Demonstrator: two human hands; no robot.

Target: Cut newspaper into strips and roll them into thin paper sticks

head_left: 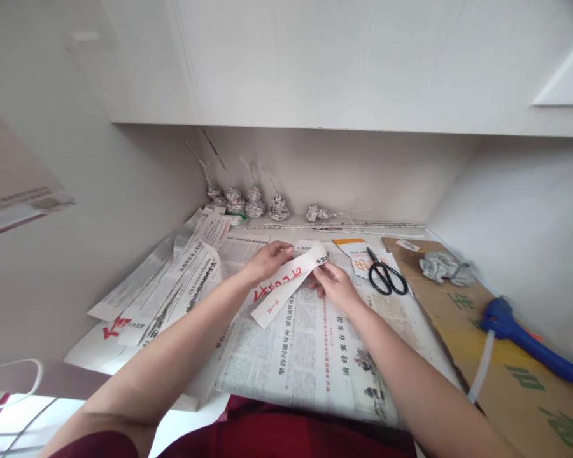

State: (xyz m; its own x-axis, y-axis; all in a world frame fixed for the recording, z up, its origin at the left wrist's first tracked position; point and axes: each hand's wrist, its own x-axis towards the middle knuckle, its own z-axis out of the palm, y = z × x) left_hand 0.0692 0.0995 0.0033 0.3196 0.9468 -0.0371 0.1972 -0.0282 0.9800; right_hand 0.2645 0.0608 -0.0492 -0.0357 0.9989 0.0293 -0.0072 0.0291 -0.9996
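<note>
Between my two hands a strip of newspaper (pixel 286 277) with red and black print is folded back on itself at the right end. My right hand (pixel 334 284) pinches the strip near that fold. My left hand (pixel 270 259) is curled at the strip's upper edge, its thumb and fingers closed around it; part of its grip is hidden. Under both hands lies an open newspaper sheet (pixel 305 356). Black-handled scissors (pixel 386 275) rest to the right of my right hand, on torn paper.
Cut newspaper strips (pixel 172 280) are piled at left. Several woven paper gourds (pixel 279 207) stand along the back wall, with one gourd (pixel 318 212) lying beside thin paper sticks (pixel 363 226). At right, cardboard (pixel 496 369) carries crumpled paper (pixel 442 266) and a blue glue gun (pixel 530 340).
</note>
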